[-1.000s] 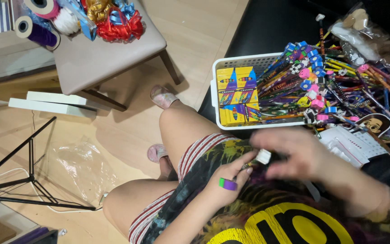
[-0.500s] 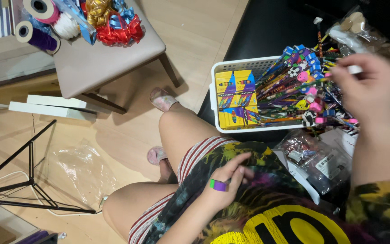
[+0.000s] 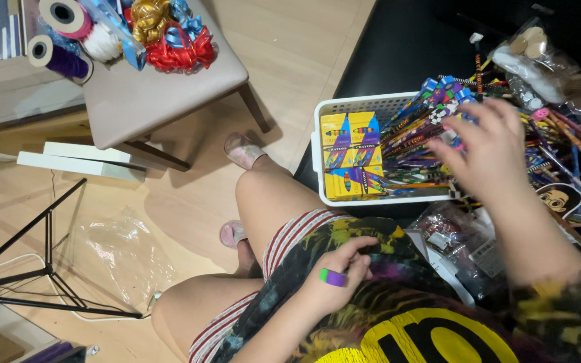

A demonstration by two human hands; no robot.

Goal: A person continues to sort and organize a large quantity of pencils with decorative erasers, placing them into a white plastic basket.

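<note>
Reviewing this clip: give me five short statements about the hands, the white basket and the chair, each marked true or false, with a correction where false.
1. The right hand reaches over the pencils in the white basket. True.
2. The left hand is inside the basket. False: it rests in the lap, against the tie-dye shirt.
3. Yellow crayon boxes lie at the basket's left end. True.
4. The chair seat holds a stack of books. False: ribbon spools and gift bows sit on it.
5. The left hand bears a purple band. True.
</note>
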